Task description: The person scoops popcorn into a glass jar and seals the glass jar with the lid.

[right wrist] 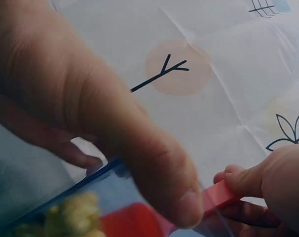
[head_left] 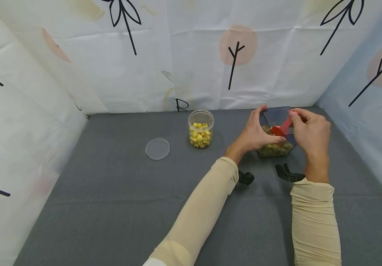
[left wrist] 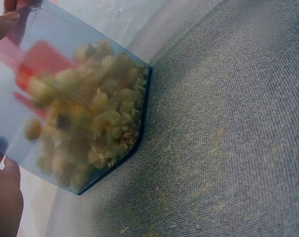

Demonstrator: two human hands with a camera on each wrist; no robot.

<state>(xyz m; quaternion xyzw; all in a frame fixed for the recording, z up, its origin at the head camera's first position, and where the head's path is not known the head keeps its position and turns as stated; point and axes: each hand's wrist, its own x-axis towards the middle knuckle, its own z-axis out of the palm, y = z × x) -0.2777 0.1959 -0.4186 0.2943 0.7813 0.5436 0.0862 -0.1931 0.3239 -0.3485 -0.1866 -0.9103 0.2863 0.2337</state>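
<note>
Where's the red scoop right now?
Right of centre in the head view: the red scoop has its handle in the right hand and its bowl inside the clear container held by the left hand.

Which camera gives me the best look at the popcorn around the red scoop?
The left wrist view: it shows the popcorn large through the wall of the clear bin, though partly blurred. The head view shows it small, partly behind the thumb of the left hand; the right wrist view catches only a blurred clump at lower left.

In the right wrist view, the left hand (right wrist: 90, 98) partly hides the red scoop (right wrist: 132, 221) in the cropped right hand (right wrist: 285, 190)
</note>
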